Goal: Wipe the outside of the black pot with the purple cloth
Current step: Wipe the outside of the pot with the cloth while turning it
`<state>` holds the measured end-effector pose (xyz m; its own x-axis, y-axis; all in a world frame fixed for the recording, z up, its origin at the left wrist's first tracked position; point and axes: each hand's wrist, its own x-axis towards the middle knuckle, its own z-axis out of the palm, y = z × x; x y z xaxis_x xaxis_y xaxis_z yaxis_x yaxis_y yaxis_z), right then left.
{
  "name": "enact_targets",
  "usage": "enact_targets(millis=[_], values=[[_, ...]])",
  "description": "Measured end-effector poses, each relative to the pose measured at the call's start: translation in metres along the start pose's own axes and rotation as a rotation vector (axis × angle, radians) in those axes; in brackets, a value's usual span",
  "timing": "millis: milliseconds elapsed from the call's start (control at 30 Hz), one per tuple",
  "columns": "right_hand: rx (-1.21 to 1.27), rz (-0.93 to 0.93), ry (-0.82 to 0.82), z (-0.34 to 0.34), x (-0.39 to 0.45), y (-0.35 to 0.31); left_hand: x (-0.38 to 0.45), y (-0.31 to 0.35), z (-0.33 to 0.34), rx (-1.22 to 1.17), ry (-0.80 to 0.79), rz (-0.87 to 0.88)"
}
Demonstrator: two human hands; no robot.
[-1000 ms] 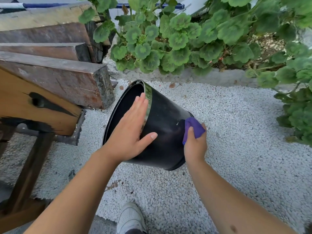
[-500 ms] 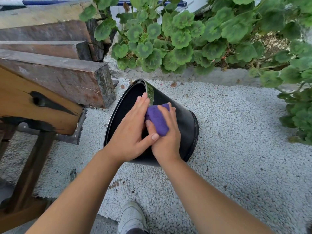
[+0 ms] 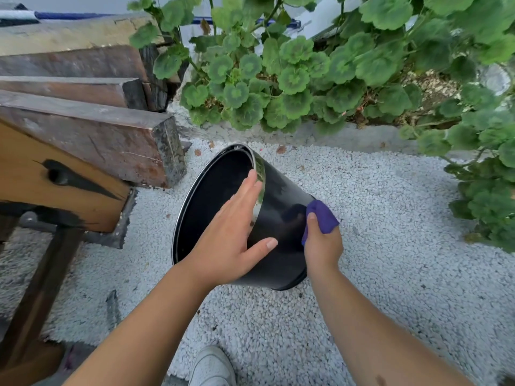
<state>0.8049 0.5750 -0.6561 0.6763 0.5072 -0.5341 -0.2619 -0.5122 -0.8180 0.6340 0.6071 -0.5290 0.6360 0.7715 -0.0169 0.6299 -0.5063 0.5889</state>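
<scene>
Pot position: we are working on the black pot (image 3: 281,232), which is lying tipped on the white gravel (image 3: 390,246), its open mouth facing left toward the wooden bench (image 3: 83,151) and its base pointing right.
Long axis: it is running left to right, mouth to base, so the wall we are wiping is curving away from us toward the far side.
Left hand: our left hand (image 3: 231,232) is resting flat, fingers apart, over the rim and near wall; it is bracing the pot, not gripping it.
Right hand: our right hand (image 3: 322,243) is clamped on the purple cloth (image 3: 322,217), pressing it against the wall close to the base end.
Key relation: the cloth is sitting at the right end of the pot, so the unwiped length, as we judge it, is lying to the left, toward the rim and our left hand.
Pot surface: glossy black and reflective, with a bright silvery band at the rim; we are making out faint dusty smears on the upper wall.
Surroundings: geranium leaves (image 3: 292,79) are crowding the far side, well apart from the pot.
</scene>
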Motion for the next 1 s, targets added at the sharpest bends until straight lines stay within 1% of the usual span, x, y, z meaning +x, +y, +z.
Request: enact_targets(millis=[100, 200, 233, 300, 367, 433, 500, 533, 567, 667, 767, 867, 933, 967, 1000], values=[[0.023, -0.127, -0.065, 0.012, -0.028, -0.028, 0.0, -0.003, -0.002, 0.002, 0.004, 0.006], [0.077, -0.379, -0.192, 0.028, -0.065, -0.055, 0.002, -0.004, -0.003, -0.029, 0.02, 0.015], [0.105, -0.434, -0.251, 0.033, -0.078, -0.059, 0.003, -0.005, -0.004, -0.054, 0.029, 0.022], [0.132, -0.472, -0.348, 0.038, -0.091, -0.061, 0.002, -0.007, -0.006, -0.092, 0.04, 0.027], [0.084, -0.491, -0.37, 0.038, -0.085, -0.058, 0.001, -0.009, -0.007, -0.065, 0.04, 0.022], [-0.009, -0.448, -0.297, 0.034, -0.062, -0.051, -0.001, -0.011, -0.007, -0.018, 0.034, 0.009], [-0.064, -0.262, -0.164, 0.024, -0.031, -0.038, -0.005, -0.016, -0.008, 0.003, 0.045, -0.003], [-0.096, -0.168, -0.124, 0.017, -0.017, -0.029, -0.007, -0.018, -0.008, 0.005, 0.056, -0.005], [-0.133, -0.114, -0.115, 0.01, -0.005, -0.019, -0.009, -0.02, -0.008, 0.005, 0.065, -0.007], [-0.149, -0.083, -0.141, 0.0, 0.015, 0.004, -0.014, -0.023, -0.008, 0.003, 0.067, -0.013], [-0.093, -0.05, -0.163, 0.002, 0.022, 0.005, -0.015, -0.021, -0.012, 0.021, 0.05, -0.014], [0.008, 0.029, -0.197, 0.002, 0.03, 0.003, -0.015, -0.012, -0.019, -0.023, 0.038, -0.103], [0.08, 0.06, -0.214, -0.001, 0.035, 0.007, -0.005, -0.002, -0.027, -0.125, 0.088, -0.169], [0.103, 0.07, -0.218, -0.003, 0.035, 0.009, 0.006, 0.0, -0.03, -0.146, 0.14, -0.205], [0.113, 0.074, -0.222, -0.005, 0.035, 0.011, 0.019, 0.0, -0.03, -0.112, 0.212, -0.241]])
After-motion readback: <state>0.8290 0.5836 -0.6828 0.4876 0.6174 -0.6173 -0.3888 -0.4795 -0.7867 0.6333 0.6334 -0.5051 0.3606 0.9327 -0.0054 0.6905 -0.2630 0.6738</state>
